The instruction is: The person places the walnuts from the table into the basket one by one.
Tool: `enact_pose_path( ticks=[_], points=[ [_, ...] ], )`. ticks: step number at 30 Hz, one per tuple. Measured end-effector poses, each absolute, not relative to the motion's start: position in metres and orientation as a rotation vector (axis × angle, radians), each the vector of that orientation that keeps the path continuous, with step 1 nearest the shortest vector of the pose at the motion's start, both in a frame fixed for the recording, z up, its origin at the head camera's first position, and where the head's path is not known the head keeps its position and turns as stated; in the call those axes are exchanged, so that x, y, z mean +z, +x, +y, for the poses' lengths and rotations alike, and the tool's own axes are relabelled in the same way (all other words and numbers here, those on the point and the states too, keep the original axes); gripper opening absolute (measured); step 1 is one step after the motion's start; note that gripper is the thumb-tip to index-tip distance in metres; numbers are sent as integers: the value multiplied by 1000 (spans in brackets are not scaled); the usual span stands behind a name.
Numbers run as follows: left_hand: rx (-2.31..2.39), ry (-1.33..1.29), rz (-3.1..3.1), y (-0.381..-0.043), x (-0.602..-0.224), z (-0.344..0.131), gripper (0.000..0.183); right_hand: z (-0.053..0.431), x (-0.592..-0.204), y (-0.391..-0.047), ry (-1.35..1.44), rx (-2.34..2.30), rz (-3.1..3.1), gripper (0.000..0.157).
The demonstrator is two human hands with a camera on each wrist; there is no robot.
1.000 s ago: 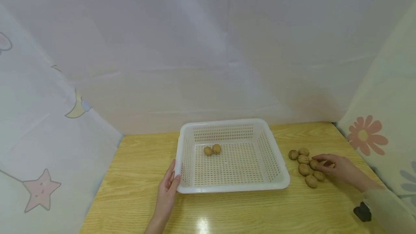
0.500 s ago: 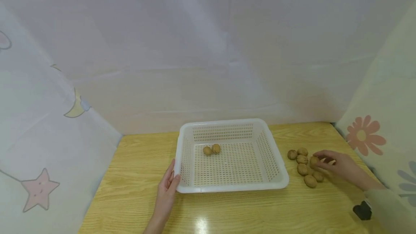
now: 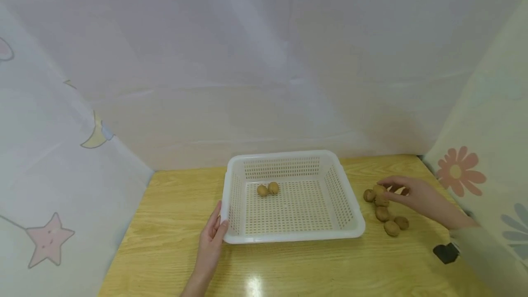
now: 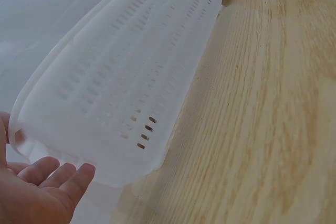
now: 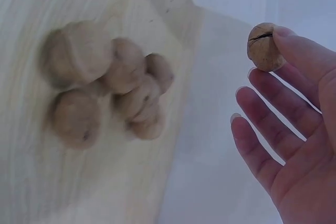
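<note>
A white perforated plastic basket (image 3: 294,238) stands on the wooden table. My left hand (image 3: 209,246) grips its left rim near the front corner; in the left wrist view the left hand's fingers (image 4: 79,179) lie against the basket's outer wall. Two walnuts, one of them the rear walnut (image 3: 273,188), lie inside toward the back left. My right hand (image 3: 418,198) pinches a walnut (image 5: 261,51) between thumb and fingertips, the other fingers spread; a dark crack runs across its shell. In the head view this walnut overlaps the pile of walnuts (image 3: 392,228) right of the basket.
The wooden table (image 3: 173,233) extends around the basket. Patterned cloth hangs at the sides, and a pale cloth wall (image 3: 264,81) rises behind the table. A dark object (image 3: 446,253) shows at the right sleeve's cuff.
My right hand has picked a walnut from the right side of the pile and carried it left and slightly back over the other walnuts. The left hand keeps its grip on the basket.
</note>
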State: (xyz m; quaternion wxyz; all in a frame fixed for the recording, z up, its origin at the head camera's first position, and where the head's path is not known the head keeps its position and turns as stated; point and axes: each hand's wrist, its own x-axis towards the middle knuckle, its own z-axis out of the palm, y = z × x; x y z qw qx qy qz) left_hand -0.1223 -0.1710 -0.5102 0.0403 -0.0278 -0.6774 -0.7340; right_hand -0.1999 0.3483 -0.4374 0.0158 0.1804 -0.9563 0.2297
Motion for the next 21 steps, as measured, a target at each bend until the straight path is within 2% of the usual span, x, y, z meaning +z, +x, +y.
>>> enact_pose_path(
  ticks=[5, 13, 21],
  points=[
    [-2259, -116, -2058, -121, -510, -171, 58, 326, -423, -207, 664, 686, -2945, 33],
    [-2237, -146, -2058, -121, -511, -172, 58, 285, -400, -221, 651, 816, -3023, 34],
    [-2223, -153, -2067, -121, -510, -172, 56, 235, -386, -243, 850, 798, -2990, 34]
  ],
)
